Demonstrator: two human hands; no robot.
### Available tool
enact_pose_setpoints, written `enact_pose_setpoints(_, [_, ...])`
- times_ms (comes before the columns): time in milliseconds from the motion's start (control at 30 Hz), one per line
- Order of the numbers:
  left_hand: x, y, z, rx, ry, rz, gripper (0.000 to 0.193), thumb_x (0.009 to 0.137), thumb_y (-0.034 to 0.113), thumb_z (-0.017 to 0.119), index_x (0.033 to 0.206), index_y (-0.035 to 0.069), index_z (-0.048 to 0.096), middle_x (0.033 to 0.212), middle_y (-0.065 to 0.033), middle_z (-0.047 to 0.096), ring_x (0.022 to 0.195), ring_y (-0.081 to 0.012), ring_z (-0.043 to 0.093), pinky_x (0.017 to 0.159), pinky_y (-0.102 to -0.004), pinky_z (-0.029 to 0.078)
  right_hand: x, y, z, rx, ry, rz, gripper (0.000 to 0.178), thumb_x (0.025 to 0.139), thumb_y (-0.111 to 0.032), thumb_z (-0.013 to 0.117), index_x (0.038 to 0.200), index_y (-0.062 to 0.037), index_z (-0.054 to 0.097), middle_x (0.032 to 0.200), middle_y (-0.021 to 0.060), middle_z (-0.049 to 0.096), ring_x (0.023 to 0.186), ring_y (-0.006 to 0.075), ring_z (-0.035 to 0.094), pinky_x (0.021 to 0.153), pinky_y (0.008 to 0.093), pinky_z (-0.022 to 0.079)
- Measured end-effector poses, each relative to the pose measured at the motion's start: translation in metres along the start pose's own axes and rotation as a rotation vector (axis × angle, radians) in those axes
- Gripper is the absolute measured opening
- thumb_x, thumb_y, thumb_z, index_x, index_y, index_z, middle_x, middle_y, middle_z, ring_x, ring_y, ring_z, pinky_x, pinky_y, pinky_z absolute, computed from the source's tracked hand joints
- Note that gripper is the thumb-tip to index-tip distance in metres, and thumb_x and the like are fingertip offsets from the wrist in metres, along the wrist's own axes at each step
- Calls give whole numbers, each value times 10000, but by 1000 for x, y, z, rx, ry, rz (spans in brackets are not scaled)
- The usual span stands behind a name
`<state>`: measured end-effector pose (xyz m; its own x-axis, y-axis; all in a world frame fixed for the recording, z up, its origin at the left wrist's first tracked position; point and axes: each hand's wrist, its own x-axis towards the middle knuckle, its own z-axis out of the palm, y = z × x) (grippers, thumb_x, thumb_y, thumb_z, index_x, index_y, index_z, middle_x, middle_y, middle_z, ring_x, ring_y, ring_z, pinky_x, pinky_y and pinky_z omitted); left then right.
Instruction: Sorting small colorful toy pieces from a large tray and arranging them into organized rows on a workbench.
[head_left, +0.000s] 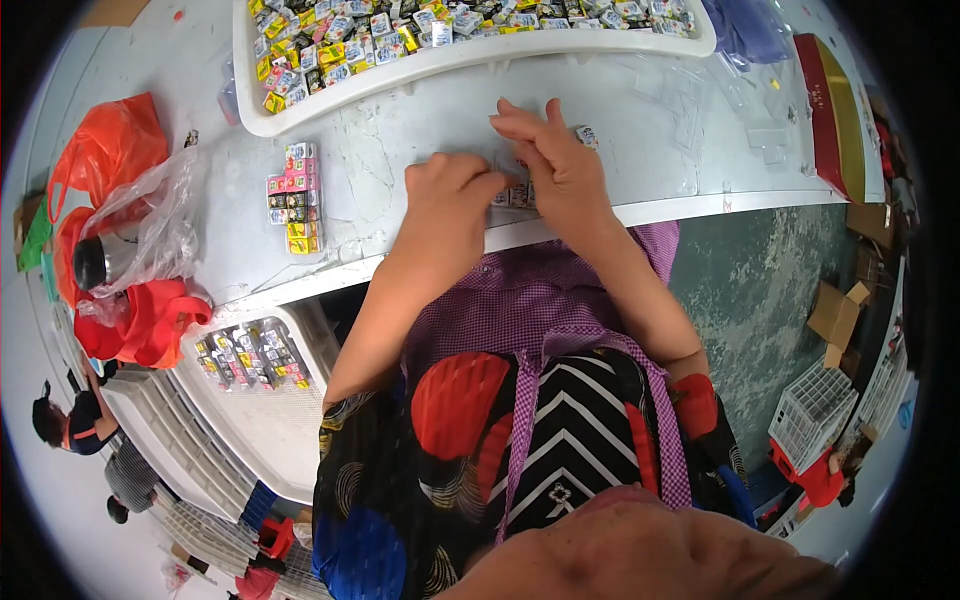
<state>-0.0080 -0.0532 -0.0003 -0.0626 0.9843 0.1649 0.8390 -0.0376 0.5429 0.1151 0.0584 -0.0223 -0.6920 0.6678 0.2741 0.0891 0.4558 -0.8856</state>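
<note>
We find a row of boxes (515,196) at the near edge of the desk (365,180), between the hands. The left hand (448,205) has curled fingers; the right hand (562,170) has partly bent ones. We cannot tell whether either grips a box. We note a block of boxes (296,205) left and a filled tray (600,42) far.

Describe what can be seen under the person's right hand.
Small boxes show on the table between the left hand and the right hand, partly tucked under the latter. Whatever lies directly beneath its palm and fingers is covered, so their number cannot be told.
</note>
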Motion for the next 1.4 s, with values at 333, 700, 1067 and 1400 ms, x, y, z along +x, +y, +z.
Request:
enact_pose_setpoints(333, [13, -4, 12, -370, 316, -227, 160, 758, 12, 646, 908, 68, 653, 842, -77, 648, 826, -273, 561, 813, -368, 410, -8, -5, 2, -377, -136, -65, 516, 801, 150, 406, 1255, -68, 518, 1322, 165, 522, 1260, 313, 473, 1133, 564, 119])
enact_pose_setpoints(700, [21, 6, 20, -316, 316, -284, 111, 781, 53, 690, 892, 54, 695, 856, -61, 659, 864, -224, 569, 776, -322, 467, -28, 3, -26, -784, -81, -177, 364, 816, -57, 627, 1178, -55, 586, 1301, 121, 539, 1282, 277, 447, 1105, 551, 217])
enact_pose_setpoints(1067, [23, 9, 24, -340, 395, -313, 103, 757, 21, 676, 854, 57, 677, 809, -54, 651, 813, -230, 546, 712, -333, 452, -18, -7, -23, -691, 6, -159, 251, 743, -74, 685, 985, -73, 617, 1105, 73, 551, 1079, 278, 500, 1071, 534, 282])
enact_pose_setpoints(1400, [19, 6, 28, -453, 503, -393, 101, 767, 18, 685, 861, 52, 670, 814, -45, 645, 821, -197, 543, 711, -305, 459, -9, -17, -19, -803, -155, -285, 266, 737, -44, 574, 1001, -43, 599, 984, 77, 534, 982, 261, 497, 1053, 505, 322])
